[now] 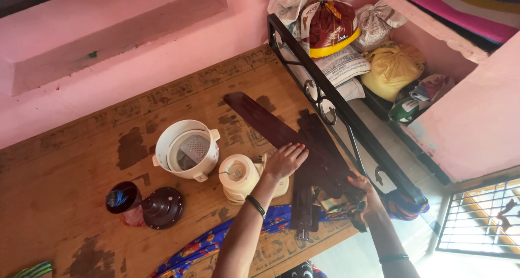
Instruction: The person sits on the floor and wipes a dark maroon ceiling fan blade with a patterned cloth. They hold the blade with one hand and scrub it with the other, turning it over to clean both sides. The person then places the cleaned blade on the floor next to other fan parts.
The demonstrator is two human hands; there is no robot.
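Observation:
Dark brown ceiling fan blades (265, 121) lie stacked on a plywood board (70, 164). My left hand (285, 160) rests flat with spread fingers on the top blade. My right hand (362, 187) grips the blades' metal bracket end (325, 172) near the black metal frame (330, 102). A cream fan motor housing (237, 176) sits just left of my left hand.
A white round appliance pot (187, 148) stands left of the motor. A dark canopy cup (122, 196) and a dark round cover (162, 206) lie further left. Sacks and bags (330, 28) are piled behind the frame. A blue floral cloth (216, 240) crosses the board's near edge.

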